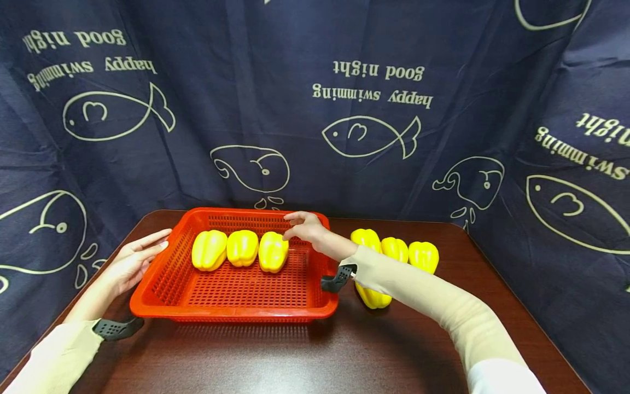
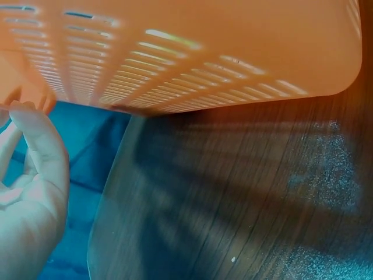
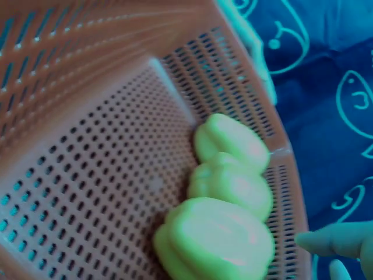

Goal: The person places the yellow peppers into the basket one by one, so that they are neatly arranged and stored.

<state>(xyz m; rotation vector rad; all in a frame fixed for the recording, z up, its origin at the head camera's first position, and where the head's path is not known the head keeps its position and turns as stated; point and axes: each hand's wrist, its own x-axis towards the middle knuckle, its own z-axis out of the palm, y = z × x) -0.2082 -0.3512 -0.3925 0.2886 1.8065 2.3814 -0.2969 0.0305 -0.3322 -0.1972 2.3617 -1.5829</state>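
Three yellow bell peppers lie in a row in the red plastic basket (image 1: pixel 246 313): a left one (image 1: pixel 209 250), a middle one (image 1: pixel 242 248) and a right one (image 1: pixel 273 252). My right hand (image 1: pixel 307 229) hovers over the basket's right part, fingers spread and fingertips beside the right pepper. In the right wrist view, a fingertip (image 3: pixel 306 240) overlaps the basket's rim, away from the peppers. My left hand (image 1: pixel 135 262) reaches along the basket's outer left side, fingers extended and fingertips right at the rim. The left wrist view shows this hand (image 2: pixel 38 169) beside the slotted wall.
Several more yellow bell peppers (image 1: pixel 423 256) lie on the dark wooden table (image 1: pixel 236 355) right of the basket, partly behind my right forearm. A dark blue curtain (image 1: pixel 295 71) with fish drawings hangs along the table's back and sides.
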